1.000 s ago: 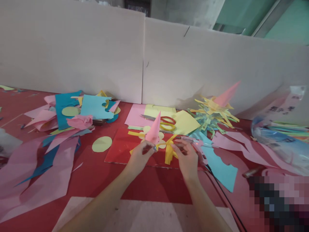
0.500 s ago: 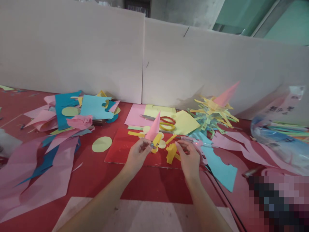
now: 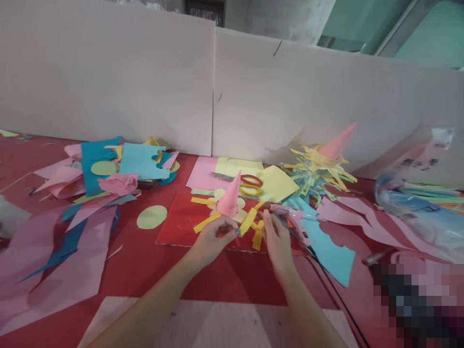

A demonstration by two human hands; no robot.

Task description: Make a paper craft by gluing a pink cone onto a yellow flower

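Observation:
My left hand (image 3: 216, 238) is closed, pinching a short yellow paper strip (image 3: 248, 221) between thumb and fingers. Just behind it stands a pink paper cone (image 3: 229, 200) with its tip up, on pale yellow rounded petals (image 3: 217, 195). Another yellow strip (image 3: 207, 223) lies at the cone's left. My right hand (image 3: 278, 239) is beside the strip's far end, thumb and fingers slightly apart with nothing visible between them. Several loose yellow strips (image 3: 257, 238) lie on the red board (image 3: 174, 227) next to it. A pink glue gun (image 3: 297, 223) rests right of that hand.
Scissors (image 3: 251, 181) lie on stacked paper behind the cone. A fringed paper piece with a pink cone (image 3: 339, 142) stands back right. Coloured scraps (image 3: 143, 162) crowd the left, with a pale yellow disc (image 3: 152, 217) nearer. The glue gun's black cord (image 3: 331, 285) runs forward.
My left hand has moved slightly right and down with the yellow strip, away from the cone. My right hand has shifted a little left, and its fingers have come off the loose strips.

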